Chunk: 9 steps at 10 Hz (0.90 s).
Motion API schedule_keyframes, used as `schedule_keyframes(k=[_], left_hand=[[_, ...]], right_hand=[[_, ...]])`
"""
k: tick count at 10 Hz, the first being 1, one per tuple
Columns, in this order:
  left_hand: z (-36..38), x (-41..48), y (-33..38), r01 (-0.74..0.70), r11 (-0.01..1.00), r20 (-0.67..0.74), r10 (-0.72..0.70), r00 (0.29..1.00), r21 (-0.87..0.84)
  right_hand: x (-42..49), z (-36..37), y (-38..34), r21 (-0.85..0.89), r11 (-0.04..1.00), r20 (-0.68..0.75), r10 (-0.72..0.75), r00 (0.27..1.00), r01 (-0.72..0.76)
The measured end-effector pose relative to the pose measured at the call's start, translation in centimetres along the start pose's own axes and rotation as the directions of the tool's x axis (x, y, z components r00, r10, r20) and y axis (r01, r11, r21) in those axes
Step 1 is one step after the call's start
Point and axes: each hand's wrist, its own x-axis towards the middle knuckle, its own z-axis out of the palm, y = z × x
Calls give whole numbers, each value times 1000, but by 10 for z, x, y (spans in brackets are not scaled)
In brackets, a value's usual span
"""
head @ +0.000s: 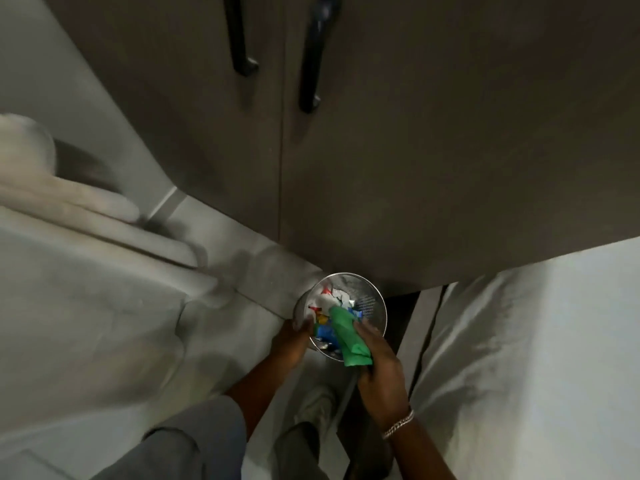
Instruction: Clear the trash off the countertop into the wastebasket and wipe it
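Note:
A round metal mesh wastebasket (372,303) stands on the floor at the foot of the dark cabinet. Inside it lies crumpled trash (337,301) in white, red, yellow and blue. My left hand (289,342) grips the basket's left rim. My right hand (379,372) holds a folded green cloth (346,336) over the basket's near edge. The countertop is out of view.
Dark cabinet doors (415,150) with two black handles (311,60) fill the upper frame. A light upholstered seat (86,306) is at the left, a white fabric-covered surface (536,358) at the right. My shoe (317,407) is on the grey floor below the basket.

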Motion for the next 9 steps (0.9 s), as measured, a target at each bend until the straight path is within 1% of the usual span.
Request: schedule_keyframes(k=[1,2,3,4,5,6,7,8,9], left_hand=[[-44,-86,38,82,891,131,-25,991,-446],[-116,-175,63,-114,756,-99,66,993,-645],[-199,-249,75,-320,618,-295,146,944,-718],[-287,-300,67,-533,453,-438,305,846,-715],[-361,-322,54,-672,437,-614,290,734,-598],[-417,-314,48,-690,608,-795,153,587,-393],[-453,-303,47,-563,788,-830,128,543,-247],[-465,-303,53,-465,877,-765,213,607,-125],[-461,-324,74,-508,861,-773,330,542,11]], right_hand=[[-13,-2,-79,-69,989,129,-119,984,128],[-28,-1,-179,-99,930,269,-319,909,355],[-37,4,-264,158,917,215,-395,893,367],[-24,20,-360,643,730,456,-122,881,-232],[-4,60,-441,654,664,611,-182,770,-362],[1,108,-506,540,836,478,-212,853,-95],[-5,141,-537,282,946,365,-258,894,158],[-17,133,-541,238,959,353,-231,907,152],[-38,91,-538,303,935,206,-254,945,185]])
